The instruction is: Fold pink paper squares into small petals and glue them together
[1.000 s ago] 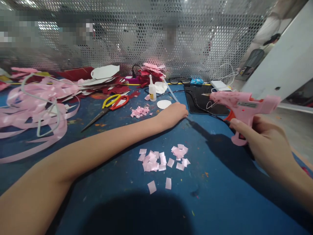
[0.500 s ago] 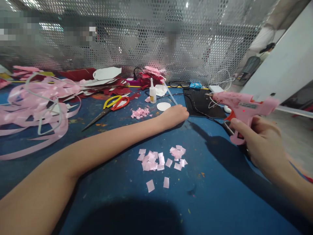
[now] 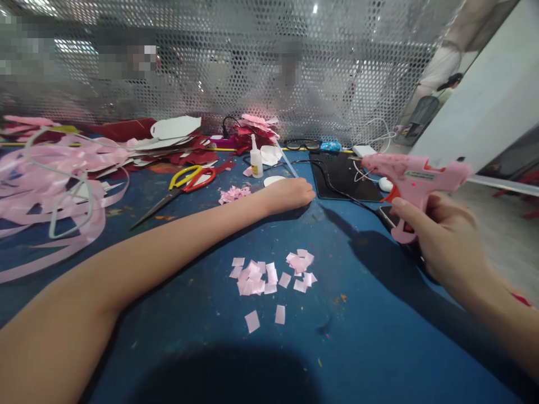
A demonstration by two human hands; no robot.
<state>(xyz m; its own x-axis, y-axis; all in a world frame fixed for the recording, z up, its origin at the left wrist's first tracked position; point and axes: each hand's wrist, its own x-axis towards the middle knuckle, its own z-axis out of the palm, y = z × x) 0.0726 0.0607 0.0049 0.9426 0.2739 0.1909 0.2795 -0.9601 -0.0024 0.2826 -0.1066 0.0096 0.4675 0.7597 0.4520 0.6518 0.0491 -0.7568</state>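
Note:
My right hand grips a pink glue gun by its handle, held above the right side of the blue table, its nozzle pointing left. The thumb lies near the orange trigger. My left arm stretches across the table, and my left hand is closed, knuckles up. Its fingertips are hidden. A thin translucent stick runs down to this hand; whether the fingers hold it is unclear. The hand partly covers a white disc. Nearer me lie several small pink ribbon squares.
Scissors, a small glue bottle and pink clippings lie beyond my left forearm. Tangled pink ribbon fills the left side. A black pad with a cable is at the right. Perforated metal sheet stands behind.
The view has shifted slightly, so most things appear farther left. My left hand has edged away from me and covers more of the white disc. The glue gun stays in my right hand.

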